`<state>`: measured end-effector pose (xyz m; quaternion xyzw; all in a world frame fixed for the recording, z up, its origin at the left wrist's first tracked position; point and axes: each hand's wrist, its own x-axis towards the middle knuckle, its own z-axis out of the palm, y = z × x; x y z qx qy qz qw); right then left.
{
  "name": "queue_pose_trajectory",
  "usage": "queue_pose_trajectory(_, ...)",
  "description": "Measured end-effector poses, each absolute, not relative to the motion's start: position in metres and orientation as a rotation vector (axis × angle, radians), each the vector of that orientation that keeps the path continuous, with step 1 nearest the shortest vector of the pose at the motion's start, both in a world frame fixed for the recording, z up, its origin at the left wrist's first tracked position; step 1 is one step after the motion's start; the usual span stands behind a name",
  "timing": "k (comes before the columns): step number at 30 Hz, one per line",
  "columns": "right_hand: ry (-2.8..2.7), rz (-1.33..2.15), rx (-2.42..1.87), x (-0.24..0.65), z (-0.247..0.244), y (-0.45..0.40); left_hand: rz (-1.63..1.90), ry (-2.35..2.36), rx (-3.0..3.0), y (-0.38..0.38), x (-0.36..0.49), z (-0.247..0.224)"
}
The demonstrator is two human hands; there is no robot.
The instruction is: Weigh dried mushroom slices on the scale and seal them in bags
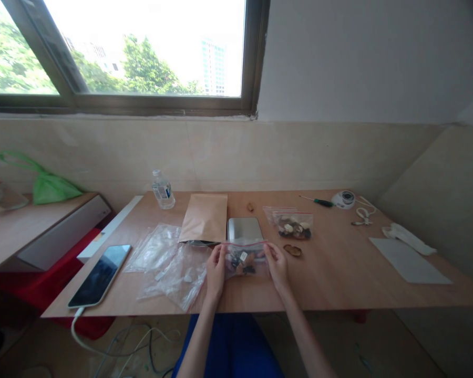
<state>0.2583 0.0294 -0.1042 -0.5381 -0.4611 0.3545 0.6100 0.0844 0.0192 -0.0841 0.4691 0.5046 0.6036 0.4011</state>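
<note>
The left hand (216, 270) and right hand (277, 265) pinch the two upper corners of one filled zip bag (244, 262), at the near middle of the desk (331, 278). Its long axis runs left to right, its red-lined zip edge facing far. One more filled bag (295, 224) lies farther right; one scale (245, 230), one brown pouch (205, 218) and two loose dried pieces (292, 250) are nearby.

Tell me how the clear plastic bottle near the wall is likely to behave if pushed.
The bottle looks light for its size, since its thin clear walls show no obvious liquid. Standing upright and fairly tall, it may tip if pushed near the cap; once down, its rounded sides could let it roll.
</note>
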Motion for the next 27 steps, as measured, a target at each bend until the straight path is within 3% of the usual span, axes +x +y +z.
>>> queue_pose_trajectory(9,-1.013,0.727,-1.278,0.259,-0.104,0.03,1.655,1.31,1.048,0.025,0.075,-0.097)
queue_pose_trajectory(27,-0.941,0.655,-1.3,0.26,-0.11,0.031,1.581,1.307,0.979,0.022,0.073,-0.095)
